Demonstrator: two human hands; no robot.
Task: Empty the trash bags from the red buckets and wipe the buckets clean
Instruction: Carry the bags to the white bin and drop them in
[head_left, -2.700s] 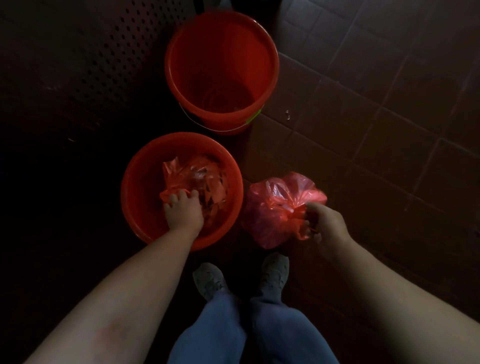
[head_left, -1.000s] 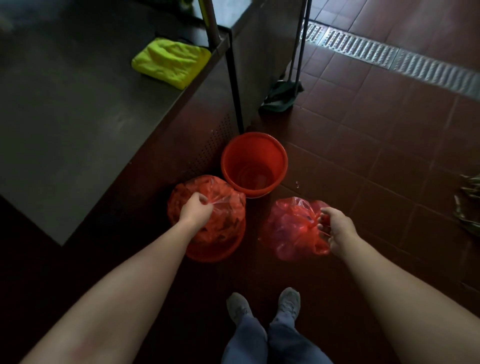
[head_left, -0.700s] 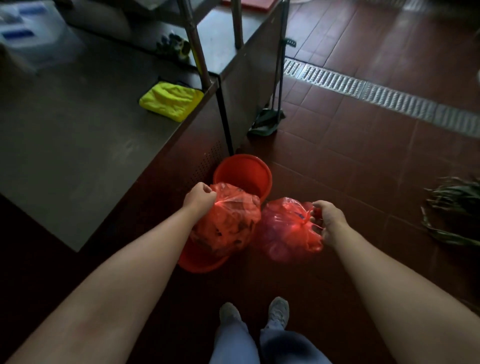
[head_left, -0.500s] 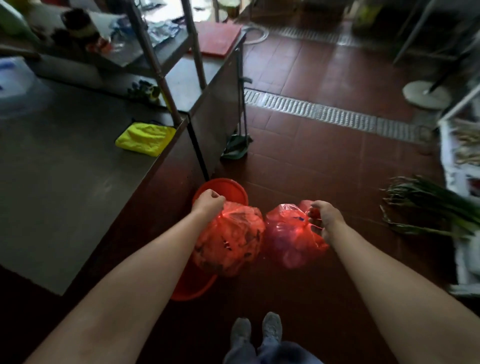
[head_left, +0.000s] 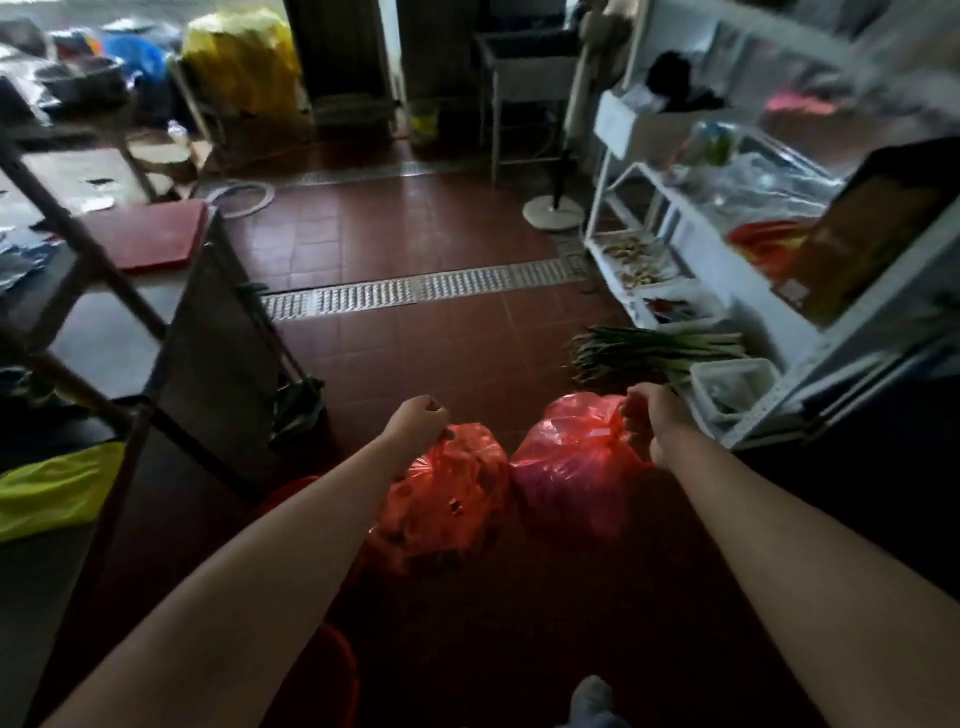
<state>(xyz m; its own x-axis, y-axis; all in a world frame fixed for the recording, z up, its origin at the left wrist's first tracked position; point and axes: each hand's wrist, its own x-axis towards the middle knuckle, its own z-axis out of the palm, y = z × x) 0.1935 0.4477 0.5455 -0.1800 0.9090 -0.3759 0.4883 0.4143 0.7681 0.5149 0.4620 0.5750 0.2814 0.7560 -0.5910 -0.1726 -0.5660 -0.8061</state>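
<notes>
My left hand (head_left: 418, 421) is shut on the gathered top of a full red trash bag (head_left: 452, 499), which hangs in the air above the floor. My right hand (head_left: 649, 413) grips the neck of a second red trash bag (head_left: 571, 473) hanging right beside the first, the two bags touching. Under my left forearm only slivers of the two red buckets show: one rim (head_left: 340, 670) near the bottom edge and a second rim (head_left: 285, 488) further up by the counter.
A steel counter (head_left: 109, 332) with a yellow-green cloth (head_left: 57, 488) runs along the left. A white shelf rack (head_left: 727, 291) stands on the right with green onions (head_left: 654, 348) on the floor before it. A floor drain grate (head_left: 426, 291) crosses the red tile ahead.
Both bags have been lifted up off the bucket and floor. My view has swung upward from the buckets to the room ahead, and the buckets have dropped beneath my left arm.
</notes>
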